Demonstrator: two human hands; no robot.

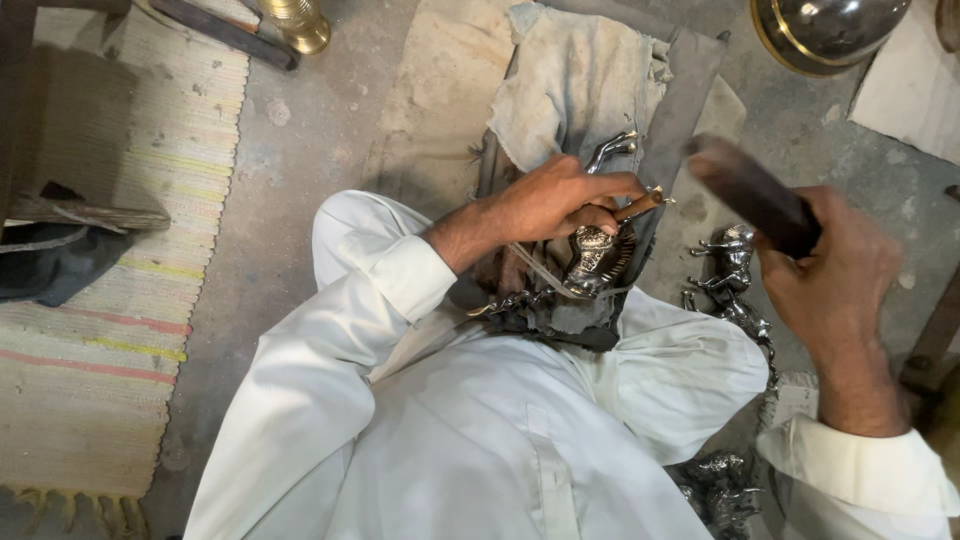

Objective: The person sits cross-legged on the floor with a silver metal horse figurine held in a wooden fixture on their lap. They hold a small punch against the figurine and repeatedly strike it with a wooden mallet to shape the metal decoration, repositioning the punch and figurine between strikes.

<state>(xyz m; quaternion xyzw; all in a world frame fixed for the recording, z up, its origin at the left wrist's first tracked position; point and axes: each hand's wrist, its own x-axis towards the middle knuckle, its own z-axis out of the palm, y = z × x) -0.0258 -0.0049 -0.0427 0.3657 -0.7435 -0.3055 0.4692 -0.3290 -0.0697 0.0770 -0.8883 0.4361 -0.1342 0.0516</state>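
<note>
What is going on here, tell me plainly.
A person in white clothes sits on the floor, working on a metal horse figure laid on dark cloth in the lap. The left hand holds a small rod-like tool against the figure. The right hand is raised with a dark wooden block gripped in its fingers, blurred. More metal horse figures lie on the floor beside the right knee.
</note>
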